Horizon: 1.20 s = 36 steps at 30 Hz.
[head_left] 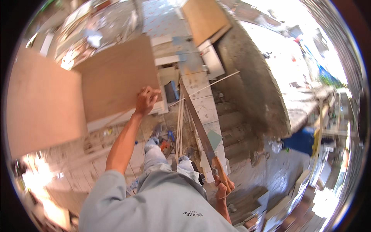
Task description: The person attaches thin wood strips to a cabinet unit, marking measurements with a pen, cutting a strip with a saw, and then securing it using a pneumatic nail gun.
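Note:
My right hand [224, 185] is closed around the wooden handle of a handsaw [199, 129], low on the right beside my body. Its long dark blade points up and away, over the pale tiled strip. Out ahead, my left hand [147, 99] hovers over the right part of a brown wooden panel [116, 77]. The left fingers are loosely bent and a little apart, and I see nothing in them. Whether they touch the panel is not clear. A lighter board [46, 102] stands at the panel's left side.
Thin wood strips [180, 127] lie right of my legs, near an orange-and-blue tool [165, 145]. A rough concrete slab [255, 77] slopes beside steps [234, 129] on the right. A plywood sheet [205, 19] leans at the back. Scrap boards [247, 201] lie at lower right.

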Tool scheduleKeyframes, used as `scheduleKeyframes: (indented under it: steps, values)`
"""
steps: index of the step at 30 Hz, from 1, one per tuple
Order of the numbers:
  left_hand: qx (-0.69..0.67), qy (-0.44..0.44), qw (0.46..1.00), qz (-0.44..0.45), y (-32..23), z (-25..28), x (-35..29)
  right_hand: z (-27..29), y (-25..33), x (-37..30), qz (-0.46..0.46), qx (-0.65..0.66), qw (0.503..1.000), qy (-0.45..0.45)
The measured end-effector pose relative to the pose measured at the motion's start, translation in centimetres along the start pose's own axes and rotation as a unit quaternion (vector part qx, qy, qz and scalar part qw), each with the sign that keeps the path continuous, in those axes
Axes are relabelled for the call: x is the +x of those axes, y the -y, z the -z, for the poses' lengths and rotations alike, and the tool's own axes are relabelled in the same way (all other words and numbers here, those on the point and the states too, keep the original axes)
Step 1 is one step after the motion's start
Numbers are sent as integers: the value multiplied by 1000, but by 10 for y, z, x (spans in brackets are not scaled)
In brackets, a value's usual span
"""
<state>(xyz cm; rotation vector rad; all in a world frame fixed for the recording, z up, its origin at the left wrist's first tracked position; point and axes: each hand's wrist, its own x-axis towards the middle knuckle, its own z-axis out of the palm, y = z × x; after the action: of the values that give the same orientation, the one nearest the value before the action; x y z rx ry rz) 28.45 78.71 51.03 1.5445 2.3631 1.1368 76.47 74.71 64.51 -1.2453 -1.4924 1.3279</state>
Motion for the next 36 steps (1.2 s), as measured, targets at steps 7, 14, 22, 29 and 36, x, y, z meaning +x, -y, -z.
scheduleKeyframes:
  steps: [7, 14, 22, 29, 36]
  values:
    - [27, 48, 993, -109, 4, 16, -4, -65, 11, -36, 1, 109, 972, -207]
    - [-63, 88, 984, -140, 10, 50, -26, -105, -10, -85, -32, 160, 936, -313]
    - [-166, 128, 978, -7, -13, 101, -100, -135, -46, -87, -55, 233, 924, -297]
    - [-207, 158, 960, 104, -15, 138, -167, -171, -74, -153, -108, 223, 921, -300]
    - [-108, 227, 965, 81, -38, 189, -231, -186, -106, -254, -141, 175, 930, -292]
